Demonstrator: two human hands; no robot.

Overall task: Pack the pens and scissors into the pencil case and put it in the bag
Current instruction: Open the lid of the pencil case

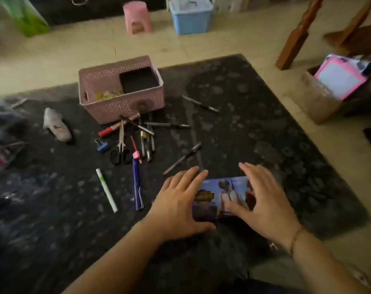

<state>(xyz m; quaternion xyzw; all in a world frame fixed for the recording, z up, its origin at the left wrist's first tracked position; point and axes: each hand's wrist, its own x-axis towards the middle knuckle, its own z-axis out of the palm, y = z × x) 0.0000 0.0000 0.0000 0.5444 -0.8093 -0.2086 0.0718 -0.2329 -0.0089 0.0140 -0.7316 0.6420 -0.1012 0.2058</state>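
Observation:
A blue printed pencil case [218, 196] lies flat on the dark mat [265, 128] near me. My left hand [178, 204] rests on its left end and my right hand [263, 198] on its right end, fingers spread over it. Black-handled scissors [121, 149] lie left of centre among a pile of several pens [147, 141]. A dark blue pen [137, 185], a white and green pen [106, 190], a black pen [181, 159] and a red marker [116, 125] lie loose around them. No bag can be told for certain.
A pink woven basket [121, 102] stands behind the pens. A blue binder clip [101, 145] and a crumpled white wrapper [57, 125] lie at the left. A cardboard box [322, 98] with a pink-edged board stands at the right, beside a wooden furniture leg [294, 37].

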